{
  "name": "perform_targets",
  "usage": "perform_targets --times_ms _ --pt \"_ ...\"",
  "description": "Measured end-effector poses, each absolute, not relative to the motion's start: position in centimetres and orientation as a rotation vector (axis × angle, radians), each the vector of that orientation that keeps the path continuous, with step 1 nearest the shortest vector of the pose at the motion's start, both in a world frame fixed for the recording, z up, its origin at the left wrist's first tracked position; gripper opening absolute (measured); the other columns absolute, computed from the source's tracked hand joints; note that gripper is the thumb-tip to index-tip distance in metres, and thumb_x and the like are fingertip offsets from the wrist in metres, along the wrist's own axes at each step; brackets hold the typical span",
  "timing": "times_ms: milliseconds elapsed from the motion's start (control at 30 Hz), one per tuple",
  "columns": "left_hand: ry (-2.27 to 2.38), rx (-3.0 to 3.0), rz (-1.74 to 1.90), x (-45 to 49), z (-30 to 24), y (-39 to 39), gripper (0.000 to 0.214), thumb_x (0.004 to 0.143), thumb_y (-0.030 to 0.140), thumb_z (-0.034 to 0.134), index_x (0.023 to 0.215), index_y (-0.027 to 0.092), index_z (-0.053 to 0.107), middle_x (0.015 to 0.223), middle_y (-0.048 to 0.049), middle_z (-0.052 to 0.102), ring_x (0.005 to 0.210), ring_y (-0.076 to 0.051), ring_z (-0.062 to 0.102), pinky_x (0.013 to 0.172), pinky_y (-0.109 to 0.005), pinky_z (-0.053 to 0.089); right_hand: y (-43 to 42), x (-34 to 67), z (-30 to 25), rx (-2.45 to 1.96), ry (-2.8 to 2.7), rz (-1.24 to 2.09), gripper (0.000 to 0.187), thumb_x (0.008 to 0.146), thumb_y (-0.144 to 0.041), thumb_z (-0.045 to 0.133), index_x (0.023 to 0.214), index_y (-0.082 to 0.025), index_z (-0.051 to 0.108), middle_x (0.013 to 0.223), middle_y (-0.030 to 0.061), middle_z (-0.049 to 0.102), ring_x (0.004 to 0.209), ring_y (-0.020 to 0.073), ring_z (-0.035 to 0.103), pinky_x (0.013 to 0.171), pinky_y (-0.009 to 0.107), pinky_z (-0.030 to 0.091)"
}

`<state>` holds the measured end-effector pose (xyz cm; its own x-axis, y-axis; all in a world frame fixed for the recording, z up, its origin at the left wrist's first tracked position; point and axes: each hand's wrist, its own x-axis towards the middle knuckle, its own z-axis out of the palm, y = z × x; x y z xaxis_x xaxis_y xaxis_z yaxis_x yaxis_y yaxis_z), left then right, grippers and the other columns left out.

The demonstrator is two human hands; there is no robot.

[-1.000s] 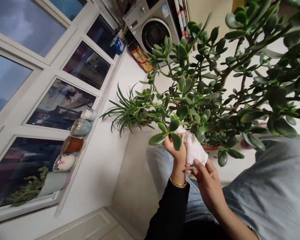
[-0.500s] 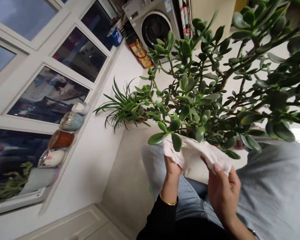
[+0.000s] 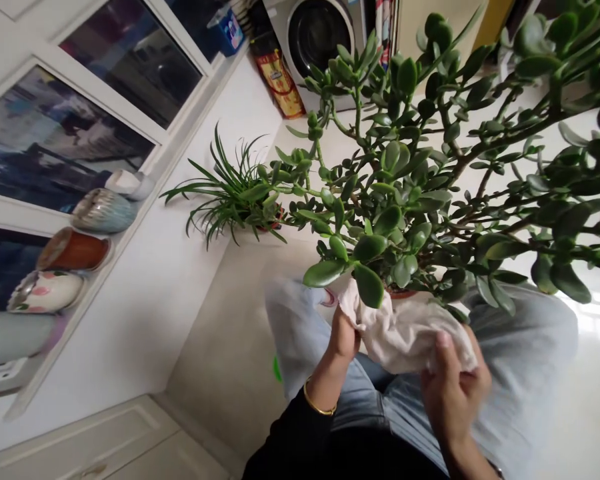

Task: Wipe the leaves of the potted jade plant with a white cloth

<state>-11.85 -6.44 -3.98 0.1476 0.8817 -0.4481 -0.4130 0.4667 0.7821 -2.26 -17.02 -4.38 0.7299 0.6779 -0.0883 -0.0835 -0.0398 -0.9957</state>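
Observation:
A pale pinkish-white cloth [image 3: 405, 333] stretches loosely between my two hands, in front of a large jade plant [image 3: 385, 220]. My left hand [image 3: 344, 333] grips the cloth's left end, its fingers partly hidden under the fabric and a thick green leaf [image 3: 369, 285]. At the other end, my right hand [image 3: 457, 387] pinches the cloth between thumb and fingers. The plant's lowest leaves hang just above the cloth. A bit of the reddish-brown pot rim [image 3: 401, 294] shows behind the cloth; the rest of the pot is hidden.
A spider-like plant [image 3: 230, 193] stands by the wall on the left. Several pots, among them a brown one [image 3: 73, 248], line the windowsill [image 3: 93, 287]. A washing machine [image 3: 320, 40] and a red-yellow container [image 3: 280, 83] are at the back. My jeans-clad legs [image 3: 520, 347] flank the plant.
The camera view has shifted, so the windowsill pots appear farther left. The cloth sags lower and looks more bunched between my hands, and both hands still hold it.

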Motion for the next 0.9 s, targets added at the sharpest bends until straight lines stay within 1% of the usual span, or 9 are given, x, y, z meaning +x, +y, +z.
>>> perform_targets --times_ms 67,167,233,333,467,533,633,733,900 --pt "1.039 0.566 0.956 -11.6 -4.0 -6.4 0.049 0.074 0.059 0.078 0.103 0.018 0.075 0.103 -0.0099 0.079 0.118 -0.030 0.070 0.104 -0.042 0.055 -16.4 -2.9 -4.6 -1.510 -0.451 0.716 0.034 0.096 -0.047 0.065 0.115 -0.019 0.065 0.094 0.0053 0.068 0.086 0.0210 0.066 0.077 0.034 0.055" --pt "1.047 0.671 0.850 -11.3 -4.2 -5.8 0.048 0.079 0.057 0.077 0.107 0.018 0.076 0.102 -0.0086 0.079 0.115 -0.028 0.070 0.103 -0.038 0.053 -15.1 -3.6 -4.4 -1.479 -0.370 0.759 0.041 0.095 -0.048 0.066 0.126 -0.022 0.059 0.111 0.0073 0.068 0.103 0.0227 0.067 0.093 0.040 0.055" --pt "1.051 0.771 0.791 -11.0 -4.4 -5.3 0.047 0.077 0.057 0.080 0.104 0.018 0.076 0.100 -0.0076 0.079 0.111 -0.027 0.070 0.100 -0.035 0.053 -14.4 -3.9 -4.1 -1.460 -0.397 0.749 0.039 0.096 -0.046 0.065 0.126 -0.023 0.057 0.118 0.0078 0.066 0.108 0.0218 0.066 0.099 0.041 0.053" --pt "1.003 0.862 0.729 -10.3 -4.6 -4.4 0.046 0.077 0.058 0.079 0.099 0.018 0.077 0.097 -0.0067 0.079 0.103 -0.024 0.069 0.091 -0.032 0.053 -14.1 -4.0 -3.8 -1.469 -0.549 0.697 0.034 0.100 -0.042 0.061 0.127 -0.023 0.055 0.119 0.0087 0.064 0.112 0.0211 0.064 0.102 0.042 0.053" --pt "0.970 0.916 0.782 -9.3 -4.6 -3.7 0.040 0.084 0.055 0.072 0.096 0.017 0.076 0.099 -0.0061 0.077 0.095 -0.020 0.066 0.086 -0.030 0.052 -14.3 -3.9 -4.1 -1.493 -0.760 0.678 0.033 0.102 -0.037 0.056 0.132 -0.023 0.052 0.125 0.0111 0.056 0.119 0.0222 0.059 0.101 0.043 0.056" --pt "0.966 0.938 0.810 -8.9 -4.3 -3.4 0.035 0.086 0.052 0.071 0.094 0.018 0.075 0.095 -0.0047 0.075 0.092 -0.019 0.065 0.086 -0.030 0.051 -14.4 -3.6 -4.4 -1.544 -0.843 0.626 0.031 0.102 -0.034 0.056 0.130 -0.024 0.052 0.127 0.0114 0.052 0.118 0.0222 0.058 0.098 0.043 0.057" --pt "0.960 0.920 0.799 -8.3 -3.8 -3.3 0.032 0.082 0.050 0.076 0.088 0.019 0.073 0.084 -0.0022 0.071 0.085 -0.017 0.062 0.085 -0.029 0.050 -14.3 -3.1 -4.7 -1.617 -0.971 0.489 0.026 0.100 -0.030 0.059 0.124 -0.023 0.053 0.122 0.0101 0.050 0.114 0.0219 0.058 0.093 0.043 0.059" --pt "1.002 0.857 0.829 -7.7 -3.7 -3.2 0.034 0.077 0.052 0.078 0.081 0.019 0.069 0.074 -0.0005 0.063 0.080 -0.016 0.058 0.080 -0.029 0.049 -14.0 -2.9 -4.6 -1.636 -1.086 0.395 0.026 0.099 -0.027 0.060 0.123 -0.023 0.051 0.115 0.0091 0.048 0.110 0.0227 0.055 0.087 0.043 0.061" --pt "1.091 0.972 0.871 -7.4 -3.8 -3.0 0.029 0.077 0.045 0.077 0.071 0.020 0.062 0.069 -0.0005 0.057 0.069 -0.015 0.049 0.067 -0.029 0.041 -13.8 -3.1 -4.3 -1.639 -1.180 0.379 0.023 0.099 -0.022 0.058 0.120 -0.022 0.050 0.110 0.0077 0.045 0.104 0.0227 0.052 0.084 0.046 0.061"
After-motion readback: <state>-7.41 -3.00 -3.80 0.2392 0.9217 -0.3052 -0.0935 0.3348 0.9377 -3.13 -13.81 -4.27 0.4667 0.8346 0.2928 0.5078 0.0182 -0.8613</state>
